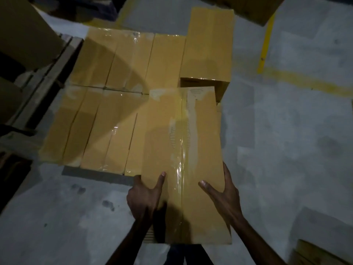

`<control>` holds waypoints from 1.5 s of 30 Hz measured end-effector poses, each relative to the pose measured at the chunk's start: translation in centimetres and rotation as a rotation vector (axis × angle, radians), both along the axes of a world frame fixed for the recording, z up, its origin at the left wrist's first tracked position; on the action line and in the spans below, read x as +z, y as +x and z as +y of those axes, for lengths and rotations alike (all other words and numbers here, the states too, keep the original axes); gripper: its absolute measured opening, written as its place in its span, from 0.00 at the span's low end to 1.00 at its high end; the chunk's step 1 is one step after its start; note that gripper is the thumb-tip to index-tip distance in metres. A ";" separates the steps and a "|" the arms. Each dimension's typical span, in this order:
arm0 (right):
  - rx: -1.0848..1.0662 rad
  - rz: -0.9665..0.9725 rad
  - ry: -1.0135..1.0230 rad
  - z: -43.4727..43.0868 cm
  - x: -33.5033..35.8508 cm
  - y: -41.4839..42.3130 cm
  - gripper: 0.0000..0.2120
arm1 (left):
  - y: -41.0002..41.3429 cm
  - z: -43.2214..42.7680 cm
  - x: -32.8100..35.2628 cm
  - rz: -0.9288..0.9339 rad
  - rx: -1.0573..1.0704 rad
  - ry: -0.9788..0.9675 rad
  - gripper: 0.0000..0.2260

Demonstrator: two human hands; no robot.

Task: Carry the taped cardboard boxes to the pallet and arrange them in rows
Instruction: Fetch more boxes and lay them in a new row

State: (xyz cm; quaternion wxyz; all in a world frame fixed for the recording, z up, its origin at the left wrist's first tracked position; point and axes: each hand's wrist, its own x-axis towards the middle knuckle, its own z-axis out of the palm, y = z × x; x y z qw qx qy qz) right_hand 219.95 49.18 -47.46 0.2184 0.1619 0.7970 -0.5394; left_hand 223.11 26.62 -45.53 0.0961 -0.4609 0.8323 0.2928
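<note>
Box (183,142) at lower centre: long, flat-topped, brown cardboard, with glossy clear tape (181,169) down middle seam. Left hand (144,196) clasps left edge near end, thumb on top, fingers down side. Right hand (223,194) clasps right edge likewise, thumb splayed on top. Far end of box overlaps rows (114,92) of same taped boxes, two rows packed side by side, centre left. Taller stack (210,44) upper centre-right. Grey concrete floor (286,150), yellow line (265,44) upper right.
</note>
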 end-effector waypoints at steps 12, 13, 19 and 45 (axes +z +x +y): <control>-0.137 0.061 -0.056 4.3 -13.5 -4.2 0.43 | -6.1 4.2 -13.9 0.090 -0.151 0.006 0.40; -0.141 0.061 -0.056 4.4 -14.5 -4.3 0.43 | -6.4 4.3 -14.9 0.093 -0.155 0.000 0.40; -0.146 0.084 -0.001 4.4 -18.7 -5.7 0.42 | -7.9 4.2 -20.2 0.091 -0.172 -0.023 0.44; -0.156 0.093 0.053 5.9 -21.3 -11.8 0.46 | -13.5 5.7 -21.4 0.176 -0.150 -0.016 0.35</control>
